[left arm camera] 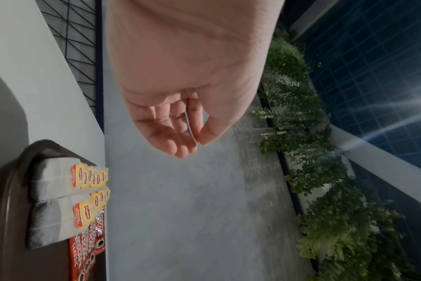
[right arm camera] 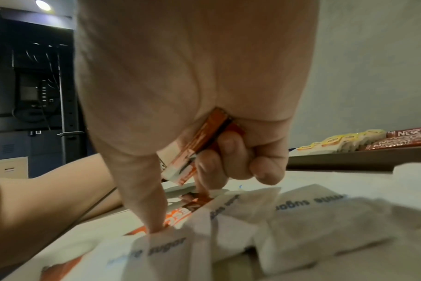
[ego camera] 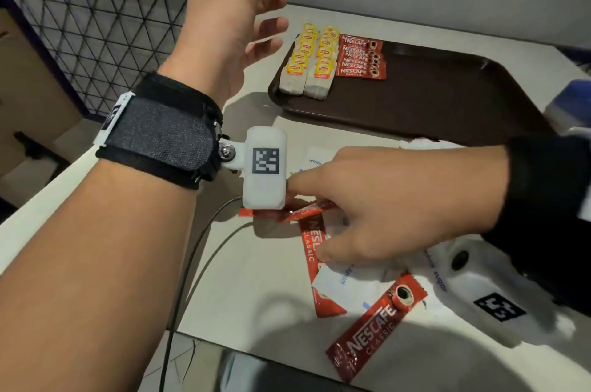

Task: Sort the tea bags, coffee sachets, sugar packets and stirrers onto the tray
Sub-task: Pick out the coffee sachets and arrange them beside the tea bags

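Note:
The dark brown tray [ego camera: 447, 97] lies at the back right of the table. On it are two rows of yellow-tagged tea bags [ego camera: 308, 62] and a stack of red coffee sachets [ego camera: 361, 57], also seen in the left wrist view as tea bags [left arm camera: 60, 199]. My right hand [ego camera: 307, 219] grips red coffee sachets [right arm camera: 204, 144] in its palm, while thumb and forefinger touch another sachet [ego camera: 311, 247] flat on the table. White sugar packets [right arm camera: 324, 214] lie around it. One more coffee sachet [ego camera: 377, 324] lies nearer me. My left hand [ego camera: 275, 17] hovers empty, fingers relaxed, left of the tray.
A black wire mesh panel [ego camera: 96, 40] runs along the table's left side, with a cardboard box [ego camera: 28, 97] behind it. A dark cable [ego camera: 192, 263] crosses the table's near left. A blue and white object [ego camera: 572, 104] sits at the right edge.

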A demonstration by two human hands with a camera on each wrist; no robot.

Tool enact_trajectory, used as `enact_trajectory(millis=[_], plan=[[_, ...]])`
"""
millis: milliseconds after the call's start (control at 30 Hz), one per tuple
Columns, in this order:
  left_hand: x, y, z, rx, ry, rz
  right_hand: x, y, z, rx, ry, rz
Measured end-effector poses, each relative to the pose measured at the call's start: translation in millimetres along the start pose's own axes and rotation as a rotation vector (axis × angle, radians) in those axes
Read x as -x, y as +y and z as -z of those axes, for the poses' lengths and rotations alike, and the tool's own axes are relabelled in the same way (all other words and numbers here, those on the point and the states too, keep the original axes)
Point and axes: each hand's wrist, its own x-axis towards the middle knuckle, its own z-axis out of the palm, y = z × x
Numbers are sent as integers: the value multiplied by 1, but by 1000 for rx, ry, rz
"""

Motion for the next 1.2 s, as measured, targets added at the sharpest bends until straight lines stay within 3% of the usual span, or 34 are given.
enact_trajectory(millis=[433,600,700,833,933,1033,1200], plan=[[-3,2,3,29,4,5,-21,20,6,39,64,-125],[-2,6,4,57,5,10,-10,46,22,-275,263,-220],[3,9,1,34,-54,8,3,62,29,-642,459,-261],[19,14,-14,-88,-352,90,24,73,26,-1324,618,-171],[36,13,-28,-76,-624,197,38,76,10,-1650,700,-26],[51,4,-42,-69,-755,198,43,82,-3,-1634,749,-65],[57,-9,-54,-65,-612,180,38,86,-13,-1478,797,-215]])
